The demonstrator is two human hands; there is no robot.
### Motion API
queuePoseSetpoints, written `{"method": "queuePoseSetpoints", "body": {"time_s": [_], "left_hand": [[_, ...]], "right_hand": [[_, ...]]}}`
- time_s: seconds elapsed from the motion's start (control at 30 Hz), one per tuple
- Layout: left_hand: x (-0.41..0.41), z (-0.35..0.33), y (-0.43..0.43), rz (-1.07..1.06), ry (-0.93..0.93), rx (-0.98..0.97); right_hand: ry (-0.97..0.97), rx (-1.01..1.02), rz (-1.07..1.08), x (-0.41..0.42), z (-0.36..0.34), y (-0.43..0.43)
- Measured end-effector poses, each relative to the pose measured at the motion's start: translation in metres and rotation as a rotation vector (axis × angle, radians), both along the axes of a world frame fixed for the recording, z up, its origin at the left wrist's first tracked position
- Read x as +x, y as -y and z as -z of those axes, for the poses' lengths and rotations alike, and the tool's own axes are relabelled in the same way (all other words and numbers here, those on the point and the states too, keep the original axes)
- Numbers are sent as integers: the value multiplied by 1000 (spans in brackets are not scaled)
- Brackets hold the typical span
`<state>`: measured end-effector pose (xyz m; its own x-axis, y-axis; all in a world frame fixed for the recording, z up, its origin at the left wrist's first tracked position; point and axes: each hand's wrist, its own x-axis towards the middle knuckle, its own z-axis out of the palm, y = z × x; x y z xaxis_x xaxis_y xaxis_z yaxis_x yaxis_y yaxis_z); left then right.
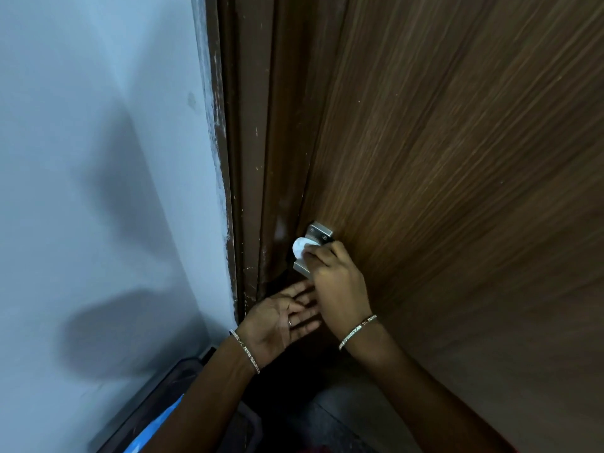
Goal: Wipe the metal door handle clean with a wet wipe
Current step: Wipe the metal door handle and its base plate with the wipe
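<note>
Just below the middle of the frame, my right hand (330, 279) pinches the wet wipe (300, 248) and presses it against the metal door handle (319, 234), which is fixed at the left edge of the wooden door (457, 158); my left hand (283, 318) lies open, palm up, just beneath, holding nothing; I judge the wipe soft, limp and slick, best bunched between the fingertips so it cannot slide off; the handle looks stiff and screwed fast, so it should bear firm rubbing along its length.

white wipe (299, 248), silver handle (318, 233), brown wood-grain door (457, 158), pale blue wall (98, 125)
</note>
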<state>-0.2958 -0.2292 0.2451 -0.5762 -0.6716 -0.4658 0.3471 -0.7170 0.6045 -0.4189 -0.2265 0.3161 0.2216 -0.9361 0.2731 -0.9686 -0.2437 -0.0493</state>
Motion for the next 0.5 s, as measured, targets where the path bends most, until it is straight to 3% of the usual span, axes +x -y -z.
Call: {"method": "queuePoseSetpoints", "body": {"time_s": [0.17, 0.5], "left_hand": [[16, -10, -3, -35, 229, -80], [28, -25, -9, -125, 371, -190]], "right_hand": [[287, -22, 94, 12, -1, -2], [436, -27, 194, 0, -2, -7]]}}
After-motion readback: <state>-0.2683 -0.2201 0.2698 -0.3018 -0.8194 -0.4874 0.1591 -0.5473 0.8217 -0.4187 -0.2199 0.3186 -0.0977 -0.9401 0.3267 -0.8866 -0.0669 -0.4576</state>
